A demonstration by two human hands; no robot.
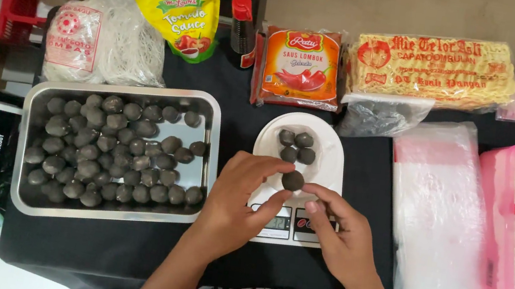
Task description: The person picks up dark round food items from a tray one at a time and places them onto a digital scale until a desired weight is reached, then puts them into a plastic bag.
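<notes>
A white kitchen scale (329,168) stands on the black table, with three dark grey balls (295,146) lying on its round platform. A fourth dark ball (293,180) sits at the platform's near edge, pinched between the fingertips of both hands. My left hand (237,203) touches it from the left, my right hand (338,230) from the right. Left of the scale, a metal tray (208,151) holds several more of the same dark balls.
A pink tub (487,217) of white crumbly stuff stands at the right, beside a stack of clear plastic bags (438,217). Along the back lie a noodle pack (432,68), an orange sauce pack (300,66), a dark bottle (242,25), a yellow pouch (181,20) and a bag of white noodles (104,42).
</notes>
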